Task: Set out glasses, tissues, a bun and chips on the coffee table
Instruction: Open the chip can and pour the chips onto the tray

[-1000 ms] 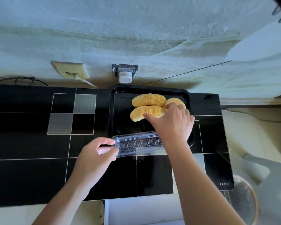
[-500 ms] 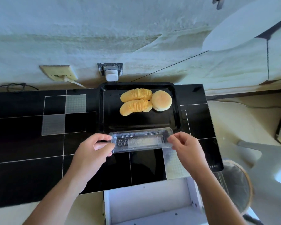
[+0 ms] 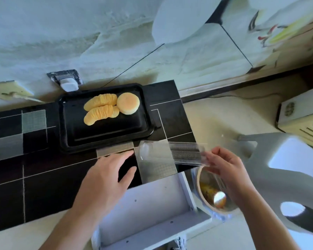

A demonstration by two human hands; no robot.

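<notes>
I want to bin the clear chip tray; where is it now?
The clear chip tray is at right of the head view, pinched by the right hand, just past the black tray, above the bin.

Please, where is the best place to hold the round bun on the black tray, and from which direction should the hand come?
Probably from above, fingers on the free right and far edges of the bun. Its left edge touches the chips, so a grip there could disturb them. It lies flat on the black tray, so there is no way underneath.

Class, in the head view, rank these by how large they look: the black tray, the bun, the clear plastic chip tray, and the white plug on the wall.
1. Black tray
2. Clear plastic chip tray, though it is held nearer the camera
3. Bun
4. White plug
</notes>
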